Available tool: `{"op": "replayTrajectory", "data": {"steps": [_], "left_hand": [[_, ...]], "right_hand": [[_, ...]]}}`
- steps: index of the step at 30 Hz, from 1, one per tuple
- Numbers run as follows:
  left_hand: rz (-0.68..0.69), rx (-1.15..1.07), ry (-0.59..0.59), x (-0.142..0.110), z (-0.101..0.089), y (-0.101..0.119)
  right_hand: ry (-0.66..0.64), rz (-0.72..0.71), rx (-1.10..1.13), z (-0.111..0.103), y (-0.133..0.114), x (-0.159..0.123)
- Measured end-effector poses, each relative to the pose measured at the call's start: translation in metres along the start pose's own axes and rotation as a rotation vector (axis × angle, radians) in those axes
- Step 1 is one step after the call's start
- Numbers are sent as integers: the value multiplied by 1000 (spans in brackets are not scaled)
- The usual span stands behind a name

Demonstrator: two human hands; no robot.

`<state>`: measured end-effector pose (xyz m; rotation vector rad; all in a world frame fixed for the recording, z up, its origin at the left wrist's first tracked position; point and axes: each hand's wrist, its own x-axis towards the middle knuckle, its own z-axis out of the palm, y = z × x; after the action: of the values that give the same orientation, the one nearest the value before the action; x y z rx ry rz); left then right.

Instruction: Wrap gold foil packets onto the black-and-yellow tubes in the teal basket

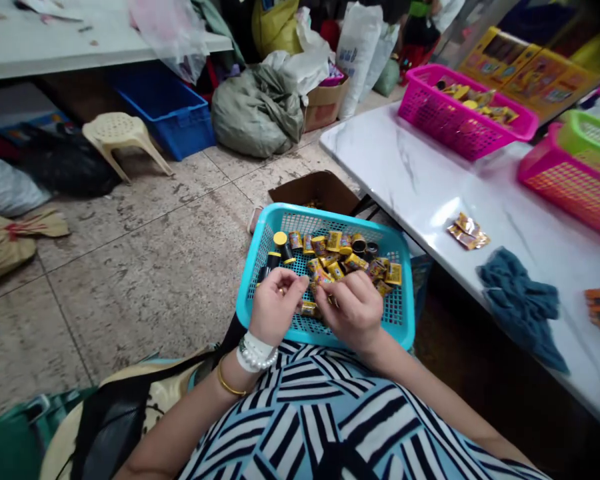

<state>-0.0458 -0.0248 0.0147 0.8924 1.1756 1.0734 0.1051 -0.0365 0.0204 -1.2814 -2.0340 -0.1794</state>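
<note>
Left hand [276, 303] and right hand [354, 305] curl thumbs toward fingertips; whether they pinch anything, I cannot tell. Shiny yellow-printed cylinders [335, 241] lie below in a turquoise perforated plastic basket [246, 287], beside a white marble-patterned table [405, 180], over speckled tiles [140, 267].

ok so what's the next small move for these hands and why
Probably ease the right hand slightly toward the left hand, with both low over the turquoise basket. The hands are close together but apart, and the basket with its small yellow packs lies beneath, so anything dropped should land inside. What each grip holds, if anything, is too hidden to tell.
</note>
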Motion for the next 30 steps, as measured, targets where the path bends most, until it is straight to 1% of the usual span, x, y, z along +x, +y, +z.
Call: {"op": "replayTrajectory", "data": {"steps": [3, 5, 7, 8, 9, 11, 13, 15, 17, 18, 19, 21, 23, 24, 27, 30], "left_hand": [[18, 22, -30, -2, 0, -1], [50, 35, -24, 1, -2, -2], [73, 46, -20, 5, -6, -4], [76, 40, -33, 7, -8, -5], [73, 19, -54, 9, -10, -6], [62, -44, -109, 11, -13, -7], [66, -49, -144, 11, -13, -7], [99, 36, -108, 10, -13, -7], [145, 139, -33, 9, -13, -6], [170, 171, 3, 9, -14, -6], [192, 187, 33, 8, -14, -5], [225, 182, 82, 7, -16, -2], [241, 167, 121, 5, -17, 1], [247, 164, 134, 3, -17, 3], [271, 193, 150, -5, -16, 6], [301, 218, 126, -13, -15, 8]], "right_hand": [[-13, -8, 12, 1, 1, 2], [-55, -16, 77, -1, -3, 2], [-113, 60, 216, -4, -7, 3], [-137, 140, 303, -6, -7, 5], [-158, 252, 398, -7, -7, 7], [-215, 524, 606, -7, -2, 12], [-330, 765, 807, -4, 4, 16], [-480, 914, 965, 2, 7, 18], [-573, 997, 1071, 10, 7, 15], [-573, 1035, 1115, 13, 6, 13], [-538, 1069, 1150, 16, 3, 11], [-410, 1108, 1167, 19, -2, 8], [-289, 1099, 1126, 21, -7, 7], [-253, 1086, 1099, 21, -9, 7], [-208, 1069, 1032, 20, -12, 7], [-171, 1043, 965, 19, -13, 6]]}}
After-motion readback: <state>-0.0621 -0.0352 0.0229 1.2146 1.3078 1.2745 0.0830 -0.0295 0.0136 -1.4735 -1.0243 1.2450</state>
